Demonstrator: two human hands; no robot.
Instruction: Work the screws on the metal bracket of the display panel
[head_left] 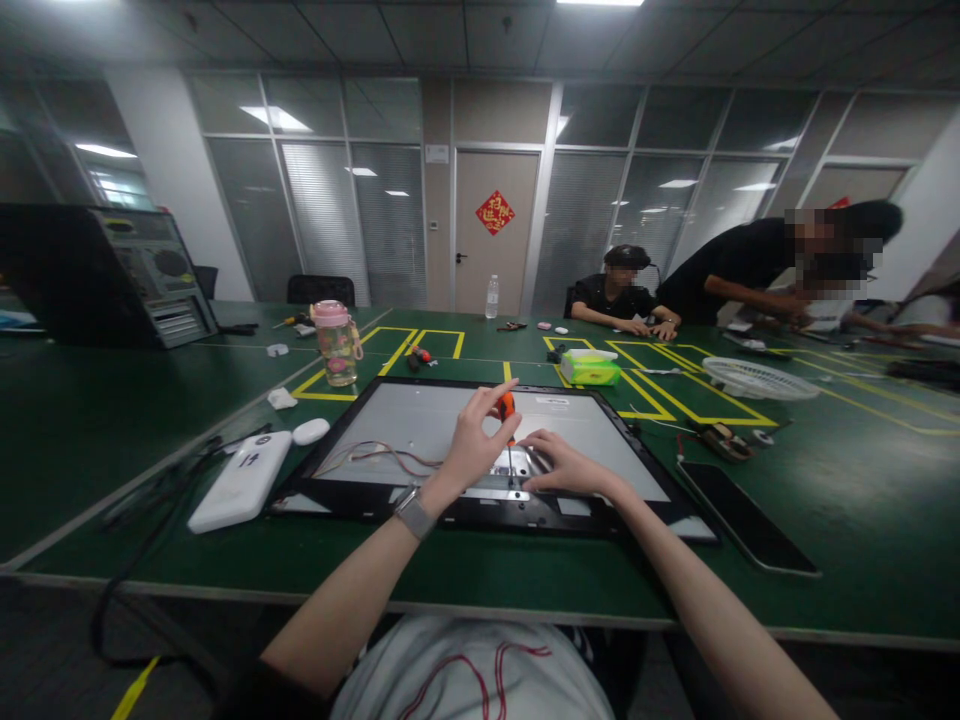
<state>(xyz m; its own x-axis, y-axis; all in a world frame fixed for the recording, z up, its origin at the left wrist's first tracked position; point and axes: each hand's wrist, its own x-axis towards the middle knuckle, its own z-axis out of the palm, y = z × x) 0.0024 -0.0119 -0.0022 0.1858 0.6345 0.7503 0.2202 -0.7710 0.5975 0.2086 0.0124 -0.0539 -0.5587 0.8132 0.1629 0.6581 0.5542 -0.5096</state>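
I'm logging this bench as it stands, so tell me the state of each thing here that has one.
left hand: shut on the screwdriver
screwdriver: upright, tip down on the panel
right hand: open, flat on the panel
monitor panel: lying flat, wires loose on it
pink bottle: upright, lid on
phone: lying flat, screen dark

Desk count:
- 1x screen panel [405,415]
- 1x screwdriver [507,408]
- 1x watch [414,513]
- own hands 2x: left hand [472,440], right hand [562,462]
- 1x power bank [241,480]
- 1x small white pod [310,431]
- bottles 2x: pink-lid bottle [337,343], clear bottle [492,297]
- 1x PC case [112,275]
- 1x tissue pack [591,368]
- 1x fan grille [763,378]
- 1x phone [746,515]

Far side:
- ppl 2x: seated person [619,290], leaning person [757,265]; more at right edge, can't tell
- 2x chair [321,289]
- 1x door [495,260]
- 1x red sign [495,212]
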